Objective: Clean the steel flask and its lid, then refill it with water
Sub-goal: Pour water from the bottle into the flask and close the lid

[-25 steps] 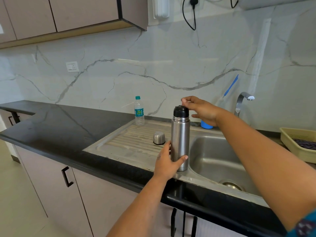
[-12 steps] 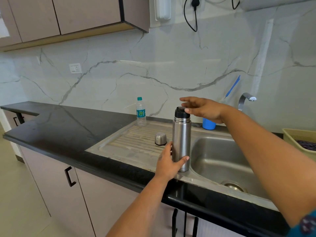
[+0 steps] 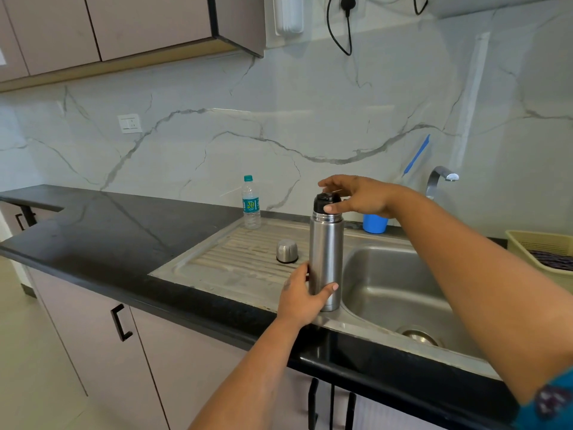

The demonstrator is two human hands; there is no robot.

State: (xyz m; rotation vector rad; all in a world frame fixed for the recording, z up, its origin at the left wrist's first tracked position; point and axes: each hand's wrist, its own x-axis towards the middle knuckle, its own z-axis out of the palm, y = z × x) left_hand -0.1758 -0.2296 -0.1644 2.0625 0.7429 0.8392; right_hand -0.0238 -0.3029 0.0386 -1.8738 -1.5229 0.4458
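A: Where is the flask?

B: The steel flask [image 3: 326, 259] stands upright on the sink rim, between the drainboard [image 3: 248, 256] and the basin [image 3: 400, 287]. Your left hand [image 3: 302, 297] curls its grip round the lower body. Your right hand [image 3: 356, 197] pinches the black stopper [image 3: 325, 202] on top.

A: And room around it?

B: The steel cup lid [image 3: 287, 251] sits just beside it on the drainboard. The basin lies open to your right; the dark worktop [image 3: 108, 231] stretches left.
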